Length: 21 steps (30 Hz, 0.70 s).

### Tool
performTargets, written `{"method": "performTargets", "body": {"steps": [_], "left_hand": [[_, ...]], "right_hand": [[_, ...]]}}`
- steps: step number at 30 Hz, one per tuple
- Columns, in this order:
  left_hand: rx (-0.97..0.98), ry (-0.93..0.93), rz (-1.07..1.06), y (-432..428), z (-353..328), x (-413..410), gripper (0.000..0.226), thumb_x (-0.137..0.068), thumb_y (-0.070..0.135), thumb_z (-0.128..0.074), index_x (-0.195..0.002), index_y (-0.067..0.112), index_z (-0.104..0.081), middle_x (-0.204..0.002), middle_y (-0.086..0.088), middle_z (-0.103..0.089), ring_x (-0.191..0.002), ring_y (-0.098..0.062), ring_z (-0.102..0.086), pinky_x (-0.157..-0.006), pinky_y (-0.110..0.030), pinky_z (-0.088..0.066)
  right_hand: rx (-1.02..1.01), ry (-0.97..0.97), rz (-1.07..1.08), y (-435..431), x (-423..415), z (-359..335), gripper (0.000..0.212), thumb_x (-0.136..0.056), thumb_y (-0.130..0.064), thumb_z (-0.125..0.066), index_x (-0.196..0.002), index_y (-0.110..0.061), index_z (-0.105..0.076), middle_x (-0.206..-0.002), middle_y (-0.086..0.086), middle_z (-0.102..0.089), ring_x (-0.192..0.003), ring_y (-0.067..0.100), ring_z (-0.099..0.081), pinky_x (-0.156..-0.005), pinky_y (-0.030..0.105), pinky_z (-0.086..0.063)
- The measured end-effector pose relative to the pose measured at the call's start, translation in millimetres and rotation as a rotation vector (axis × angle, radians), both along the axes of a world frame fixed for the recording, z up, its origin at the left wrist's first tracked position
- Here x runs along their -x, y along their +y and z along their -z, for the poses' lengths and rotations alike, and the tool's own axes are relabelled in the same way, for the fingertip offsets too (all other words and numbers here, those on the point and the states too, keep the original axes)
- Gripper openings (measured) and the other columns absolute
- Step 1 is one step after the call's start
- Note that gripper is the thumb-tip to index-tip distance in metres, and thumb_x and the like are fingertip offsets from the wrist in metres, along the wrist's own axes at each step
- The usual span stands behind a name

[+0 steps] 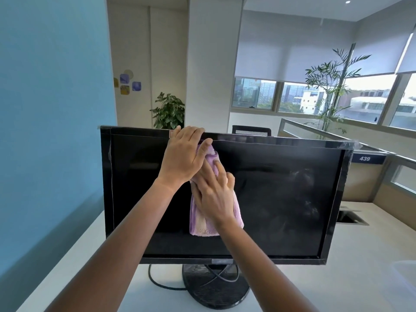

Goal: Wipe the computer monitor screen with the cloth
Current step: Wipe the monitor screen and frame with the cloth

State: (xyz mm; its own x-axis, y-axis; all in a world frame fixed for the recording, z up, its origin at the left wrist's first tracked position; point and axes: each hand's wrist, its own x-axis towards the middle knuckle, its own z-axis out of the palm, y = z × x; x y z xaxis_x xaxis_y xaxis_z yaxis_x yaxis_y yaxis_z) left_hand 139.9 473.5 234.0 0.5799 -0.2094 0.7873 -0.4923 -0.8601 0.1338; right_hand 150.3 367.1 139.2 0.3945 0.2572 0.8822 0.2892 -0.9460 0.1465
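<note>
1. We see a black flat-panel computer monitor (pixel 281 199) standing on a round black stand base (pixel 216 287) on a white desk (pixel 315 289). Its dark screen (pixel 144 194) faces us and is switched off.
2. The left hand (pixel 182 156) grips the monitor's top edge near the middle. Its fingers are hooked over the top, and its thumb lies on the front, touching the cloth.
3. A purple and pale-peach terry cloth (pixel 200 224) lies against the screen just left of centre. Its upper end is bunched below the top bezel and its lower end hangs loose under the right wrist.
4. The right hand (pixel 213 197) clasps the cloth and presses it to the screen, with bent fingers dug into the bunched part.
5. Pale smears show on the right half of the screen.
6. A black cable (pixel 157 282) loops on the desk beside the stand base.
7. Containers: a rectangular recessed opening (pixel 351 218) is set into the desk right of the monitor. Its inside is dark and we cannot tell the contents.
8. A leafy green plant (pixel 168 112) rises behind the monitor, which hides its pot.
9. A blue wall (pixel 51 109) stands on the left.
</note>
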Motion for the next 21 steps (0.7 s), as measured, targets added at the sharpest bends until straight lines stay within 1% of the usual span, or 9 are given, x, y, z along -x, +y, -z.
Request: {"method": "performTargets", "body": {"steps": [3, 5, 7, 10, 13, 15, 17, 19, 21], "left_hand": [[-0.012, -0.003, 0.001, 0, 0, -1, 0.096, -0.081, 0.064, 0.011, -0.124, 0.004, -0.051, -0.125, -0.011, -0.057, -0.121, -0.025, -0.048, -0.112, -0.039, -0.023], [0.002, -0.002, -0.015, -2, 1, -3, 0.093, -0.082, 0.062, 0.008, -0.123, 0.004, -0.052, -0.125, -0.011, -0.057, -0.121, -0.026, -0.048, -0.112, -0.039, -0.022], [0.023, -0.014, -0.038, -5, 3, -5, 0.087, -0.084, 0.060, 0.003, -0.121, 0.003, -0.052, -0.123, -0.013, -0.058, -0.120, -0.028, -0.048, -0.112, -0.040, -0.022], [0.023, -0.033, -0.073, -10, 7, -7, 0.075, -0.090, 0.056, -0.010, -0.121, 0.002, -0.052, -0.121, -0.015, -0.058, -0.119, -0.030, -0.049, -0.113, -0.042, -0.022], [-0.008, -0.035, -0.078, -18, 9, -9, 0.075, -0.090, 0.055, -0.008, -0.122, 0.002, -0.051, -0.122, -0.016, -0.057, -0.122, -0.031, -0.048, -0.113, -0.044, -0.021], [-0.034, -0.031, -0.071, -25, 9, -10, 0.074, -0.090, 0.055, -0.010, -0.124, 0.002, -0.050, -0.124, -0.015, -0.057, -0.123, -0.031, -0.047, -0.114, -0.044, -0.019], [-0.051, -0.030, -0.057, -33, 9, -12, 0.072, -0.091, 0.053, -0.011, -0.125, 0.002, -0.050, -0.125, -0.015, -0.057, -0.124, -0.030, -0.047, -0.115, -0.043, -0.018], [-0.061, -0.030, -0.032, -41, 8, -13, 0.077, -0.089, 0.055, -0.006, -0.125, 0.002, -0.049, -0.127, -0.014, -0.056, -0.125, -0.029, -0.046, -0.115, -0.043, -0.017], [-0.073, -0.037, -0.011, -50, 8, -14, 0.078, -0.089, 0.055, -0.005, -0.126, 0.003, -0.049, -0.127, -0.013, -0.056, -0.125, -0.028, -0.046, -0.115, -0.042, -0.017]], "right_hand": [[0.049, -0.067, 0.045, -25, -6, -1, 0.035, -0.091, -0.038, -0.045, -0.123, -0.032, -0.057, -0.132, -0.007, -0.056, -0.118, 0.022, -0.041, -0.079, 0.038, -0.047], [0.030, -0.096, 0.091, -47, -10, -3, 0.038, -0.091, -0.038, -0.045, -0.128, -0.032, -0.052, -0.133, -0.005, -0.056, -0.115, 0.022, -0.041, -0.079, 0.039, -0.047], [-0.026, -0.118, 0.141, -72, -13, -4, 0.040, -0.091, -0.039, -0.045, -0.130, -0.031, -0.049, -0.136, -0.005, -0.051, -0.114, 0.022, -0.041, -0.078, 0.039, -0.047], [-0.153, -0.078, 0.198, -114, -13, -10, 0.044, -0.090, -0.040, -0.043, -0.134, -0.031, -0.040, -0.139, -0.003, -0.039, -0.113, 0.024, -0.039, -0.078, 0.041, -0.047], [-0.307, -0.023, 0.240, -156, -7, -13, 0.048, -0.091, -0.040, -0.039, -0.137, -0.027, -0.037, -0.139, 0.005, -0.047, -0.114, 0.027, -0.038, -0.081, 0.045, -0.046], [-0.457, -0.008, 0.269, -184, -3, -13, 0.051, -0.092, -0.041, -0.034, -0.139, -0.023, -0.038, -0.141, 0.008, -0.045, -0.118, 0.032, -0.039, -0.089, 0.047, -0.041], [-0.588, -0.011, 0.303, -207, -2, -15, 0.052, -0.093, -0.039, -0.031, -0.141, -0.019, -0.037, -0.143, 0.010, -0.041, -0.124, 0.035, -0.039, -0.100, 0.044, -0.032], [-0.660, -0.020, 0.305, -218, -1, -16, 0.051, -0.094, -0.034, -0.034, -0.141, -0.015, -0.037, -0.144, 0.012, -0.038, -0.128, 0.035, -0.037, -0.104, 0.037, -0.023], [-0.713, -0.031, 0.291, -213, -2, -17, 0.048, -0.096, -0.029, -0.037, -0.141, -0.015, -0.036, -0.146, 0.011, -0.037, -0.131, 0.034, -0.035, -0.105, 0.033, -0.019]]}}
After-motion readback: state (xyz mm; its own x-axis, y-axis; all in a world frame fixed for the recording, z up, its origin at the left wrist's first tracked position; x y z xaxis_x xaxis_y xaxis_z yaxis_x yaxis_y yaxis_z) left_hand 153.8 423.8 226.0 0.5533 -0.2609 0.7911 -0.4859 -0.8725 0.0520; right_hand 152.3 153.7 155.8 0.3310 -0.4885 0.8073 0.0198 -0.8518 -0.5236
